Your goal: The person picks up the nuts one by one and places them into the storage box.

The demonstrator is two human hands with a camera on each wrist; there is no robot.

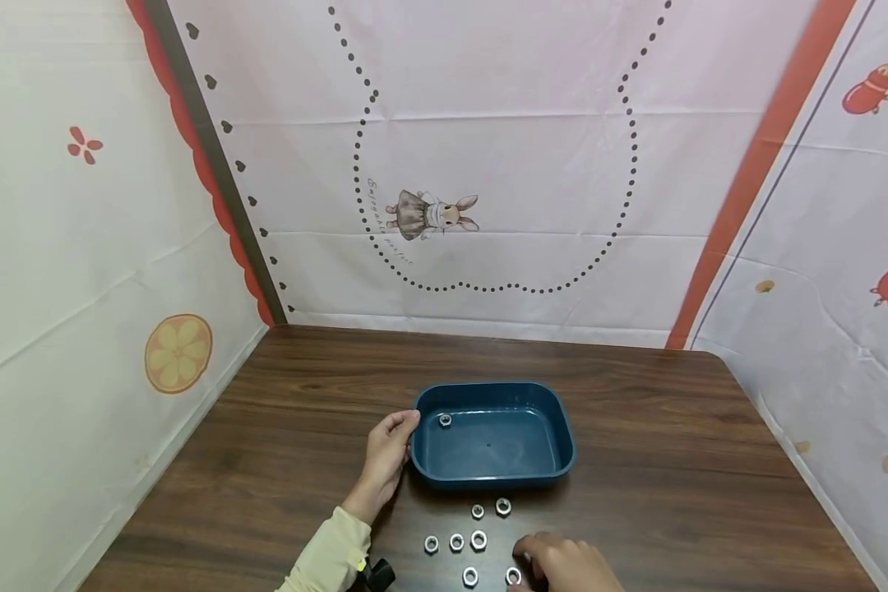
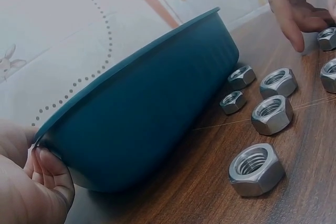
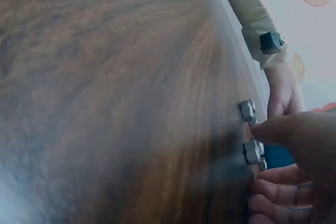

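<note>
left grip (image 1: 386, 456): pinches tray (image 1: 488, 480) at left side | right grip (image 1: 570, 565): partly spread around near nut (image 1: 514, 576), contact unclear | in tray: one nut (image 1: 446, 420), toward far left corner | bench (image 1: 673, 460): six other nuts (image 1: 478, 540), near side of tray

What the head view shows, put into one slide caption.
Left hand gripping a blue tray with one nut inside, right hand poised at another nut on the wooden table.
</note>
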